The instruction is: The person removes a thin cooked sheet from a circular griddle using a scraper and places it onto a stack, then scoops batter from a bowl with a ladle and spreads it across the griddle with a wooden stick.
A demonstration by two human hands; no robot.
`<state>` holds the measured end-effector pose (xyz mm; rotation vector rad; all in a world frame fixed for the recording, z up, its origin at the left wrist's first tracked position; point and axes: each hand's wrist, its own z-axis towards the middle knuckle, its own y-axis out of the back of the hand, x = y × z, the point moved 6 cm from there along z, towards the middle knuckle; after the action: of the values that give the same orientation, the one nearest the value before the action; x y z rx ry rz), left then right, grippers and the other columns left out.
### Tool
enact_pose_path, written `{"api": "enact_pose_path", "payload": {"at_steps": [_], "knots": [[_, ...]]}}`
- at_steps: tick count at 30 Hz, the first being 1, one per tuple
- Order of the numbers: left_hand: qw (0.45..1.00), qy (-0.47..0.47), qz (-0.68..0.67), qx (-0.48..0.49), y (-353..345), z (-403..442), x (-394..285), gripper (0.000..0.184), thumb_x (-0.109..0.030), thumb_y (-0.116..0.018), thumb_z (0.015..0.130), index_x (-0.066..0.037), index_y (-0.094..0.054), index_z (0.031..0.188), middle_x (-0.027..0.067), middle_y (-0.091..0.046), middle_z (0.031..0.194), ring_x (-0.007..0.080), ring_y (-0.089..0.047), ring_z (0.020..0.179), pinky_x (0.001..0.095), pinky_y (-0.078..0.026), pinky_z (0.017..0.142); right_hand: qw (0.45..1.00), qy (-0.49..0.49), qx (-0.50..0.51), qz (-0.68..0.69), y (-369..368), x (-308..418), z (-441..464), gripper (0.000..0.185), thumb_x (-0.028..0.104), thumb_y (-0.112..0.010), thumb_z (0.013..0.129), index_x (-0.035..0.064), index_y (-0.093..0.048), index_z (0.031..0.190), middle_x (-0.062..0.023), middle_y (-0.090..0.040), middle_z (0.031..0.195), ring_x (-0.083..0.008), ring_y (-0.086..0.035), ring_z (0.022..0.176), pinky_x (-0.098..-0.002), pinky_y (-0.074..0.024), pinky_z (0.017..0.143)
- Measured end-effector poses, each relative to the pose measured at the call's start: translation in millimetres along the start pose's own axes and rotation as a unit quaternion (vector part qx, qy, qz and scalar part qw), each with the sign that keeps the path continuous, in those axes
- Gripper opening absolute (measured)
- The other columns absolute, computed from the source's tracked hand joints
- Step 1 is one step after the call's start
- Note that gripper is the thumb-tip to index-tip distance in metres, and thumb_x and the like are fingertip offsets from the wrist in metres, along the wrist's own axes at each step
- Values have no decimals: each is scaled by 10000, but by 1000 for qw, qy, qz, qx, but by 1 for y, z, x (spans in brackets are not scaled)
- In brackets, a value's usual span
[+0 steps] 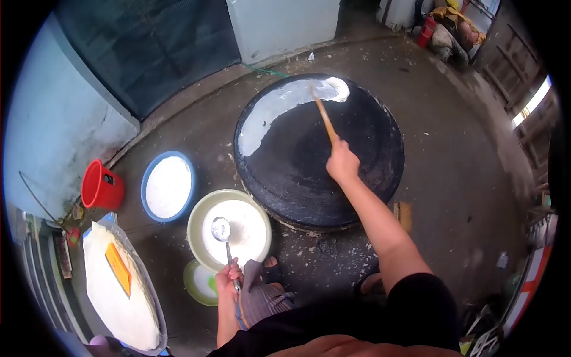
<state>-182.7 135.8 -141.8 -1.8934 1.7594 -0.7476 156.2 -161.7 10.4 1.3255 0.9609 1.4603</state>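
My right hand [343, 161] is closed around the handle of a wooden spreader [324, 119], whose far end rests in white batter [262, 122] on a large round black griddle [315, 160]. The batter forms a curved band along the griddle's far and left edge, thickest near the spreader's end. My left hand [228, 278] grips a metal ladle [228, 250] by its handle. The ladle's bowl, coated white, is above a pale green basin [196, 238] of white batter. A striped cloth [262, 297] lies beside my left hand.
A blue basin [146, 193] of white powder or batter and a red bucket [102, 185] stand left. Nearby are a stack of white sheets [113, 303] with an orange scraper-like piece [118, 269] on top and a small green bowl [191, 282]. A wooden block [404, 216] lies right of the griddle.
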Motion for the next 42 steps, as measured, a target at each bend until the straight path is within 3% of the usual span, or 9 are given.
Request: {"api": "enact_pose_path", "payload": {"at_steps": [3, 11, 13, 16, 28, 32, 35, 39, 42], "knots": [[1000, -2, 28, -12, -6, -8, 6, 271, -108, -349, 871, 72, -410, 1064, 52, -429, 687, 96, -375, 485, 207, -345, 397, 990, 14, -75, -119, -22, -21, 57, 387, 87, -443, 783, 26, -409, 1164, -135, -532, 871, -277, -610, 647, -366, -499, 557], [996, -69, 48, -26, -5, -11, -10, 255, -120, -343, 874, 64, -449, 1014, 45, -434, 686, 88, -387, 486, 198, -337, 383, 989, -133, 31, -59, 25, -116, -34, 464, 79, -469, 801, 80, -379, 1256, -115, -554, 957, -242, -587, 879, -350, -481, 711], [996, -68, 52, -19, -12, -16, -15, 252, -117, -342, 873, 67, -451, 1007, 45, -433, 682, 87, -386, 484, 199, -337, 381, 950, 37, -71, 302, 1, -142, -40, 377, 110, -455, 859, 72, -422, 1232, -57, -565, 882, -134, -571, 694, -282, -471, 606], [995, -85, 42, -39, -29, -31, -17, 254, -112, -340, 871, 76, -449, 1003, 48, -435, 683, 91, -388, 485, 202, -339, 386, 879, -88, 45, 466, 10, -153, -27, 299, 136, -427, 883, 68, -486, 1167, -56, -581, 797, -101, -521, 539, -246, -433, 495], [996, -64, -19, 67, -92, -115, 29, 318, -138, -340, 882, 93, -445, 1074, 60, -454, 701, 100, -402, 504, 208, -345, 406, 858, -206, 167, 440, 4, -175, 60, 380, 180, -349, 892, 186, -413, 1266, -9, -506, 608, -75, -319, 372, -230, -270, 328], [992, -3, -18, 125, -99, -110, 52, 319, -126, -343, 876, 103, -439, 1076, 58, -448, 693, 100, -395, 502, 210, -349, 408, 919, -123, -30, 374, -34, -233, 97, 334, 192, -366, 892, 215, -497, 1198, 6, -477, 598, -77, -304, 368, -239, -248, 323], [995, -14, -12, 101, -104, -104, 61, 321, -125, -340, 877, 107, -434, 1079, 59, -445, 696, 99, -396, 513, 204, -348, 411, 884, -179, 156, 404, 7, -163, 67, 308, 192, -381, 889, 145, -545, 1145, 6, -536, 671, -75, -408, 446, -226, -343, 407], [994, -60, 49, 74, -94, -88, 56, 307, -120, -339, 880, 97, -433, 1075, 59, -440, 700, 98, -380, 511, 201, -334, 411, 872, -149, -2, 466, -1, -195, 74, 281, 145, -434, 857, 110, -580, 1095, -22, -593, 789, -94, -499, 565, -231, -414, 535], [991, -90, 83, 51, -99, -92, 59, 291, -110, -340, 879, 90, -435, 1069, 60, -437, 698, 98, -371, 505, 199, -325, 409, 918, -120, 84, 368, -17, -166, 76, 279, 111, -447, 844, 85, -584, 1086, -43, -614, 874, -114, -543, 742, -234, -423, 696]]}}
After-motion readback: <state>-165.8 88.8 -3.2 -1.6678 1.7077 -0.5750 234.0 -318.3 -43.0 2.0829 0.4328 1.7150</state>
